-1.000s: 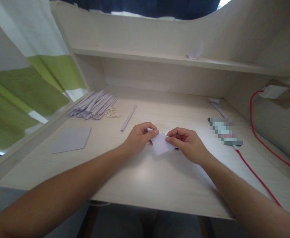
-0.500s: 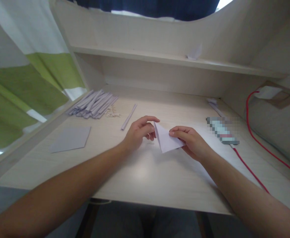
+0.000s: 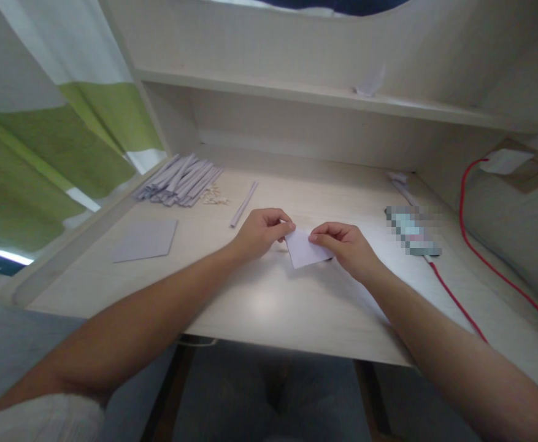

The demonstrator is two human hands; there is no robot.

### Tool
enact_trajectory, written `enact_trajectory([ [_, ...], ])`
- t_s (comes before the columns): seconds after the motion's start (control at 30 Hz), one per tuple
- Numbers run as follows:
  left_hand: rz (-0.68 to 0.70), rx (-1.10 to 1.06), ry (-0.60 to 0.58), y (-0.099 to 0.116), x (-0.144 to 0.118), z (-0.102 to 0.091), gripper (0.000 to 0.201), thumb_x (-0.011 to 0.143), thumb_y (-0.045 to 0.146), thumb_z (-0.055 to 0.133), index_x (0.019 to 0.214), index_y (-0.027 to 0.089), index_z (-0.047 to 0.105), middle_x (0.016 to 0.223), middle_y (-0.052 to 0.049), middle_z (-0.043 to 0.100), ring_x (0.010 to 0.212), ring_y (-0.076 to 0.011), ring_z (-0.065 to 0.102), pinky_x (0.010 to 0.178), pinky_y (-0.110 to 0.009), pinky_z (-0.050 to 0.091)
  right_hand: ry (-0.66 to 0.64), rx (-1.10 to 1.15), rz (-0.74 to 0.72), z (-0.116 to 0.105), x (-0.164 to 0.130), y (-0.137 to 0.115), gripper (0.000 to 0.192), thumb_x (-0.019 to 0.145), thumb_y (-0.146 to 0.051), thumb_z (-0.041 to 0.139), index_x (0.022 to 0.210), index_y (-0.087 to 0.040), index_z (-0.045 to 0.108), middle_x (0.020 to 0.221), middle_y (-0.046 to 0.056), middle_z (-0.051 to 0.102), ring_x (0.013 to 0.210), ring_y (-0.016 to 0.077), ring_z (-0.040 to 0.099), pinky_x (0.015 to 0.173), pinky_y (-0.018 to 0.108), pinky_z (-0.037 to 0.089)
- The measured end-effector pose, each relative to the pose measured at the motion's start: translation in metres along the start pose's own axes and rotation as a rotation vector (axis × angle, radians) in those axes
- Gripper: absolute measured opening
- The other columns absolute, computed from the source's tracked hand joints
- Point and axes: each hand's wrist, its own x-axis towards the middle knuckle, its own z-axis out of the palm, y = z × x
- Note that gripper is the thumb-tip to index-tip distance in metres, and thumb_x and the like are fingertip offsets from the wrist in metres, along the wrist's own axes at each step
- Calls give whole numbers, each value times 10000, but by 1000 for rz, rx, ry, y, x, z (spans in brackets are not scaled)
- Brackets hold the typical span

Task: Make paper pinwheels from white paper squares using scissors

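Above the middle of the desk, a small white sheet of folded paper [image 3: 304, 250] is stretched between my two hands. My left hand [image 3: 265, 232] pinches its upper left corner between thumb and fingers. On the other side, my right hand [image 3: 345, 244] grips the paper's right part, thumb on top. A thin rolled paper stick [image 3: 244, 204] lies on the desk beyond my left hand. Farther left is a pile of similar paper sticks [image 3: 181, 179], with small pale rubber bands or loops [image 3: 214, 196] beside it. A flat stack of paper [image 3: 146, 239] lies nearer to me.
A phone [image 3: 411, 232] with a red cable [image 3: 457, 301] lies at the right. Behind it is a crumpled-ended paper piece [image 3: 398, 179]. A shelf [image 3: 259, 85] spans the back and bears a folded paper [image 3: 368, 85]. A green and white curtain [image 3: 98, 123] hangs at the left.
My left fingers have closed on the paper's upper left corner, where they were spread beside it. The paper now looks flatter. The camera view has shifted slightly.
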Motion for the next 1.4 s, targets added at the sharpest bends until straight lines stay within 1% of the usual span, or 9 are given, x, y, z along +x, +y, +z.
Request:
enact_trajectory([
  [0.17,23,-69,0,-4,1,-3,272,784,412,742,717,153,691,614,-1,634,574,-109,574,574,-225,459,1,73,25,2,0,-1,204,741,-362,841,806,-178,780,630,-20,644,552,111,498,502,247,348],
  [0.37,-6,-71,-26,0,-4,-1,266,813,425,704,787,161,690,662,-10,665,618,-130,606,593,-235,476,16,229,88,2,2,-1,242,749,-396,830,834,-180,763,800,30,697,678,157,629,582,293,586],
  [0.77,2,-16,-109,0,-2,2,340,848,455,664,682,159,659,610,-9,625,583,-121,575,581,-240,441,-161,241,149,5,1,1,301,848,-449,749,869,-148,757,828,89,729,703,193,663,650,348,604],
  [0.93,-38,173,59,6,-6,4,269,822,313,625,601,162,639,557,13,586,552,-113,523,540,-240,367,97,-192,-185,8,-8,1,481,843,-445,797,1259,-231,684,1148,101,726,885,219,682,729,364,584],
  [1.07,-70,273,205,17,-8,3,243,775,245,604,543,172,595,513,25,545,529,-118,489,517,-256,324,61,-452,-435,13,-23,-6,810,754,-507,887,1457,-307,539,1474,138,563,1168,300,642,907,454,584],
  [1.13,-65,289,205,20,-9,3,254,770,239,599,526,175,574,507,25,532,530,-120,483,518,-259,318,43,-514,-488,15,-26,-8,836,745,-516,893,1470,-307,533,1443,138,585,1151,305,650,911,457,583],
  [1.23,-26,279,129,17,-11,5,261,790,263,602,545,175,583,537,19,542,547,-122,491,525,-256,324,118,-584,-486,12,-24,-8,422,892,-462,767,1258,-263,700,1186,105,737,958,268,699,833,422,576],
  [1.3,1,261,59,13,-12,6,267,815,300,613,581,172,611,567,13,559,563,-127,505,531,-252,334,194,-570,-411,7,-20,-6,223,953,-416,683,1050,-236,773,966,78,777,790,238,692,708,383,551],
  [1.4,12,269,43,8,-12,5,272,846,334,621,635,165,649,609,-1,597,594,-135,536,548,-250,351,235,-381,-251,-1,-11,-3,210,908,-410,722,922,-211,787,823,56,765,650,208,649,563,337,492],
])
